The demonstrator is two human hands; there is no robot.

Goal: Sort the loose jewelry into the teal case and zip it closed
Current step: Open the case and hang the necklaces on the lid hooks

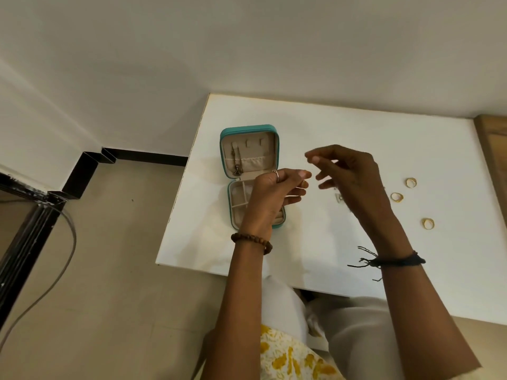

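Note:
The teal case point(223, 149) lies open near the left edge of the white table point(356, 127). A necklace point(237, 163) hangs in its beige lid. My left hand point(271, 198) hovers over the divided lower tray point(237, 197), hiding its right half. Its fingers are pinched on a thin pale chain point(295, 193) with a small glint at the fingertips. My right hand point(348, 174) is raised beside it. Thumb and forefinger meet and the other fingers are spread; whether they hold anything is too fine to see. Three gold rings point(397, 197) lie to the right.
A small silver piece point(339, 198) lies on the table under my right hand. The table's left edge runs just beside the case, with tiled floor point(115, 270), a black frame and a cable point(63, 264) below. A wooden surface point(493, 149) borders the table's right side.

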